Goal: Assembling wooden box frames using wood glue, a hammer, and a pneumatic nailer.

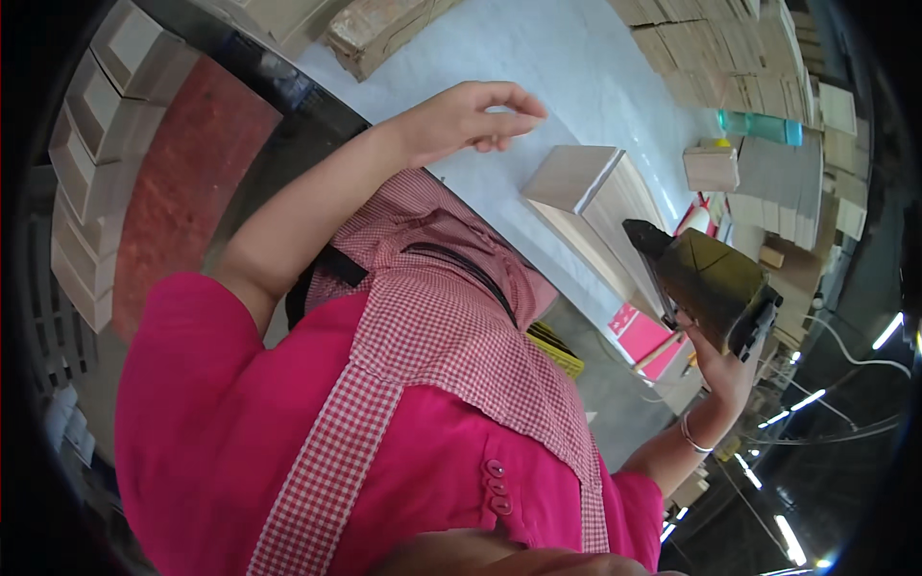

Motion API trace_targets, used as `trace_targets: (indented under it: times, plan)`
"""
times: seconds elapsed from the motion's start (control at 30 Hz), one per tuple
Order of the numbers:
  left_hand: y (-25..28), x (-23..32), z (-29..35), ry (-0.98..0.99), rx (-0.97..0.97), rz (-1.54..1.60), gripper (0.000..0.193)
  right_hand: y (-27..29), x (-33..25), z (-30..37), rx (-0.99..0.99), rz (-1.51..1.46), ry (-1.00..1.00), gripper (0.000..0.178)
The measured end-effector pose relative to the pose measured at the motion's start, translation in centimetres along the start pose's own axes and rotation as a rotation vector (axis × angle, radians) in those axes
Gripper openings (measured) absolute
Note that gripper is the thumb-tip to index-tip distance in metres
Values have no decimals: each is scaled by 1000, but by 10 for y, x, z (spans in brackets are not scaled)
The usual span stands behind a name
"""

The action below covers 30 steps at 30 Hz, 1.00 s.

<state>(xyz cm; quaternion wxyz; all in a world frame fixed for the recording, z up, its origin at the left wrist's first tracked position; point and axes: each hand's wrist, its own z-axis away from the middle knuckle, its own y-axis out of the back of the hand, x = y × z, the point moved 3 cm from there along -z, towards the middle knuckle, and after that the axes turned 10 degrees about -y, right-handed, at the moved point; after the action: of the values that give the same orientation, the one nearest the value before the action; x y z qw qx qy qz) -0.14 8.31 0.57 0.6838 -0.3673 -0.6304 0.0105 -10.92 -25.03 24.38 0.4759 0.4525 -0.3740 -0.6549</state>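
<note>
Pale smooth worktable fills 12 o'clock, matte, flat. My pink top and red-white checked apron cover the centre down to 6 o'clock, soft woven cloth, three small buttons. Stacks of raw wooden boxes curve along 9 o'clock, open-topped, insides not readable. More flat wood panels piled at 1 o'clock, rough tan edges. One pale wooden box lies on the table just right of centre, square faces, smooth grain, closed sides; contents hidden. My right hand at 4 o'clock wraps a dark olive tool, angular, hard-shelled, black nose touching or just over the box edge, cannot tell which. My left hand at 12 o'clock hovers above the table, fingers loosely curled, holding nothing. Small wood block at 2 o'clock.
</note>
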Motion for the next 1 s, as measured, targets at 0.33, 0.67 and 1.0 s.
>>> trace_targets:
  times: [0.33, 0.67, 1.0]
  plan:
    - [-40, -9, -38, -407, -319, -555, 85, -3, -34, -39, 160, -190, -37, 49]
    - [-56, -21, -35, -464, -243, -512, 103, 0, -41, -75, 21, -127, -263, 49]
    - [-57, -24, -38, -448, -312, -431, 100, 2, -30, -65, 30, -152, -161, 53]
